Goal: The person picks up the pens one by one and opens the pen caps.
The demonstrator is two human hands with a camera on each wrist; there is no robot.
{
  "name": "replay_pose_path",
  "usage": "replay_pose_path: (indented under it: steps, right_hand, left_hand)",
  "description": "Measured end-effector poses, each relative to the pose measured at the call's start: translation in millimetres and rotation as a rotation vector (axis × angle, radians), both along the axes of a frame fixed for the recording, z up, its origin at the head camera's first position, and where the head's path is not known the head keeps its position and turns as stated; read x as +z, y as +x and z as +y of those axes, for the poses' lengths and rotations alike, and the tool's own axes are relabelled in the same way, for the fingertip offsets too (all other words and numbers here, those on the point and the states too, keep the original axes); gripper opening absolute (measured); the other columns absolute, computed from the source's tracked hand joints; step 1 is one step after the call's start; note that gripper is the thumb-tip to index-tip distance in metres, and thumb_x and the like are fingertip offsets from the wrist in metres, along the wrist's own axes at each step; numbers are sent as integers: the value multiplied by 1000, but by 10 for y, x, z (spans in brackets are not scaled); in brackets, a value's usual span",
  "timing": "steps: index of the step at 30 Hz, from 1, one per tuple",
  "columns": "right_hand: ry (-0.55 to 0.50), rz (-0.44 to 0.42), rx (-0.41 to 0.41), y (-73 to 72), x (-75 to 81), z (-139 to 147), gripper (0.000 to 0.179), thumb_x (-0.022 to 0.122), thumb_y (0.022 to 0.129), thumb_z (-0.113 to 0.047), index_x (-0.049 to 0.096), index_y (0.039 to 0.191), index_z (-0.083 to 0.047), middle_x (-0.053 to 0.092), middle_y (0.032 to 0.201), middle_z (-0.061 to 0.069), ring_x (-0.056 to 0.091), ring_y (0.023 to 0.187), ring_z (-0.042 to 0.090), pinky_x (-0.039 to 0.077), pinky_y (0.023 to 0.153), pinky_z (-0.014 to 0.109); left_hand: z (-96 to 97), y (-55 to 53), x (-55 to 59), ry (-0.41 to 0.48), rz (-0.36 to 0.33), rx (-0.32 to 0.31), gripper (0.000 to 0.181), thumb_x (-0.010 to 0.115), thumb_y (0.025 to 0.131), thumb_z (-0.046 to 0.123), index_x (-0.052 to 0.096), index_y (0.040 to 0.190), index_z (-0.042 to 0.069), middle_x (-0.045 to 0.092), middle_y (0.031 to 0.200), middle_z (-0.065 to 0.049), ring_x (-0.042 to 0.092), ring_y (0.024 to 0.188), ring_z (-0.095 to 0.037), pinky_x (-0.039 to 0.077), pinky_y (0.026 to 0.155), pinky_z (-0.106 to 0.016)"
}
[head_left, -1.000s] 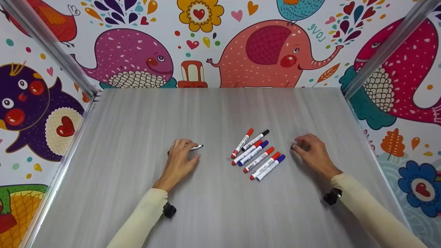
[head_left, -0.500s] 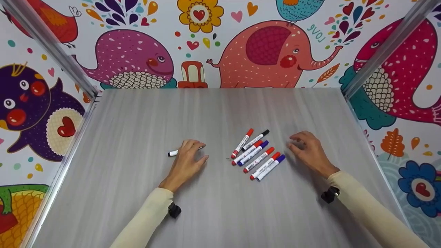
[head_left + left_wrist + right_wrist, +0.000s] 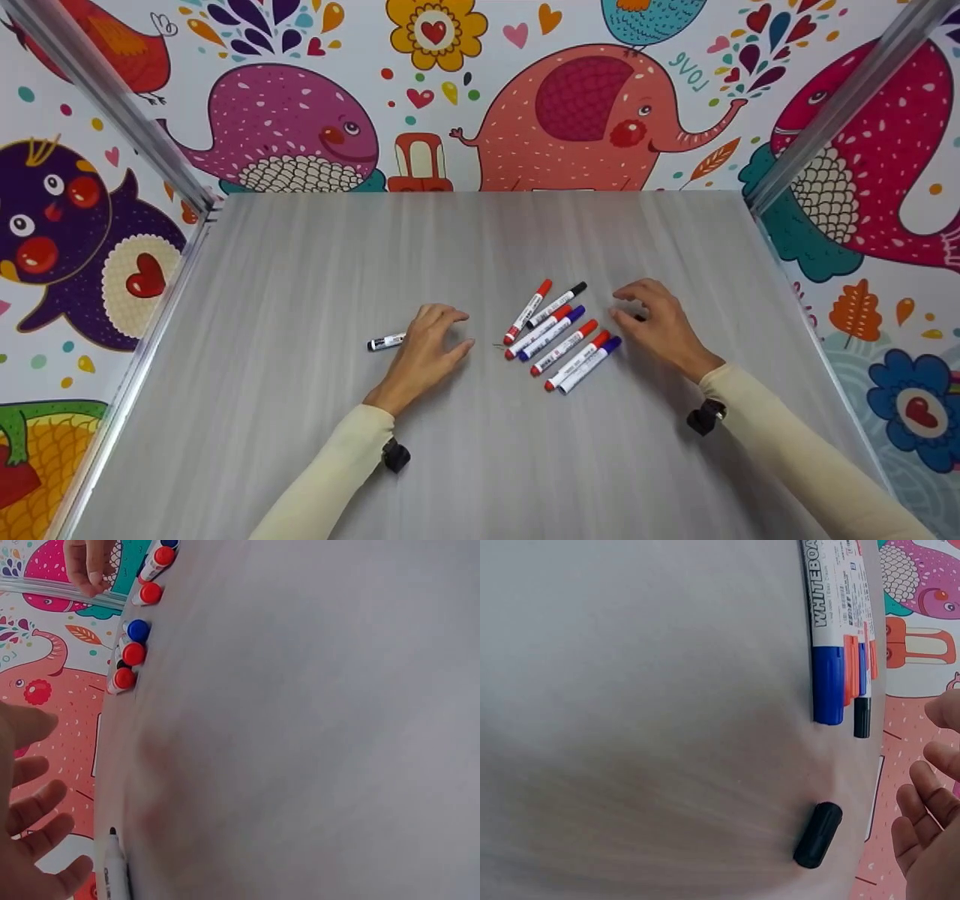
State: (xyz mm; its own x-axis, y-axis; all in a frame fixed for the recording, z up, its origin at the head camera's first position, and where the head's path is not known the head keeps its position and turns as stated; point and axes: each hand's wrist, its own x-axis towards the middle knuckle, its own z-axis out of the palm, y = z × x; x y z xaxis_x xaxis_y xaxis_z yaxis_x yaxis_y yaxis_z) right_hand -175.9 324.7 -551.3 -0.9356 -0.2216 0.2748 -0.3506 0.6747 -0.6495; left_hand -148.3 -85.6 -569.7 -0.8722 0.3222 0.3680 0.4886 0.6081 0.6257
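Observation:
My left hand (image 3: pixel 426 351) hovers above the table with fingers loosely bent and apart, holding nothing. Partly hidden behind it lies an uncapped whiteboard marker (image 3: pixel 386 342); the left wrist view shows its bare black tip. To the right, my right hand (image 3: pixel 664 324) is also empty, thumb and fingers parted. Below that hand a loose black marker cap (image 3: pixel 817 835) lies on the table. Between the hands is a slanting group of capped markers (image 3: pixel 564 348) with red, blue and black caps. The blue-capped marker (image 3: pixel 828 682) is nearest the right hand.
Beneath everything is a grey wood-grain table (image 3: pixel 300 255). Cartoon-printed walls (image 3: pixel 420 90) enclose its back and sides, with metal posts (image 3: pixel 832 112) at the rear corners.
Both hands have let go and moved inward: the left rightward off the uncapped marker, the right leftward off the black cap. The grouped markers have stayed put.

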Motion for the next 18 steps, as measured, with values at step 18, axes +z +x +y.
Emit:
replay_pose_path:
  steps: [18]
  right_hand:
    - [-30, -38, 55, -80, -5, -185, 31, 84, 98, -9, 76, 125, 4, 70, 128, 16, 62, 124, 35, 52, 108, 61]
  left_hand:
    - [281, -42, -41, 10, -27, -40, 37, 87, 96, 16, 75, 127, 0, 72, 124, -10, 62, 119, -29, 52, 102, -47]
